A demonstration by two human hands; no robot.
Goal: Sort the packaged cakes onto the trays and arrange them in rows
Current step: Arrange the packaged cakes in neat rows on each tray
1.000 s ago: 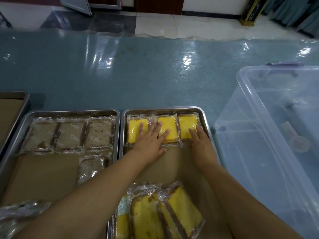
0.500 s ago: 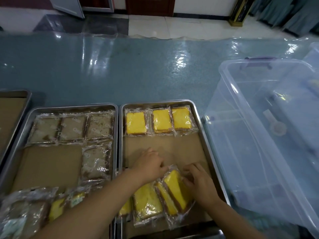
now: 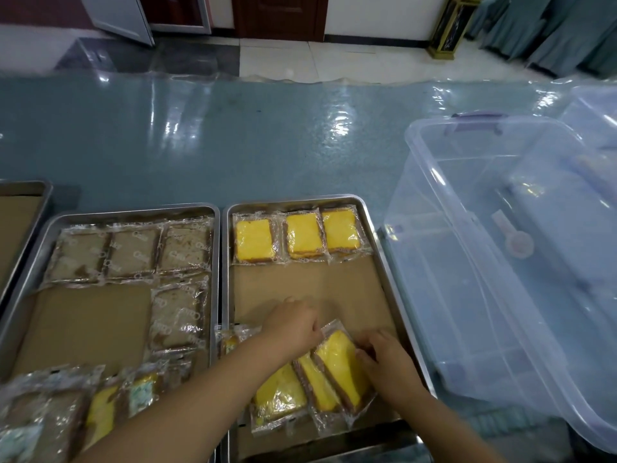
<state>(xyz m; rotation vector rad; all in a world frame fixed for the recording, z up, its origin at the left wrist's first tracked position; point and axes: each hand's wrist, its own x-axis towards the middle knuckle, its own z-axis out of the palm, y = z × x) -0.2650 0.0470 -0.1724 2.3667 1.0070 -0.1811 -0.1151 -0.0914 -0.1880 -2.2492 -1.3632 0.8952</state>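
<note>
— Where was the cake being handled?
— The yellow cake packet lay tilted at the near end of the right tray, leaning on two more yellow packets just to its left.
— And the hands?
— Both were on it. The left hand had its fingers curled at the wrapper's far corner, pinching it. The right hand had its fingers curled round the packet's right edge.
— What else was in that tray?
— A row of three yellow cakes ran along the far end, side by side. Bare brown paper lay between them and the hands.
— And next to it?
— The left tray sat right against it. It held a far row of three brown cakes, with a fourth brown cake just below the rightmost one. Mixed packets were heaped at its near left corner.
— Beyond that?
— A clear plastic bin stood just right of the trays, and a third tray showed at the left edge. Everything was on a teal table.
</note>
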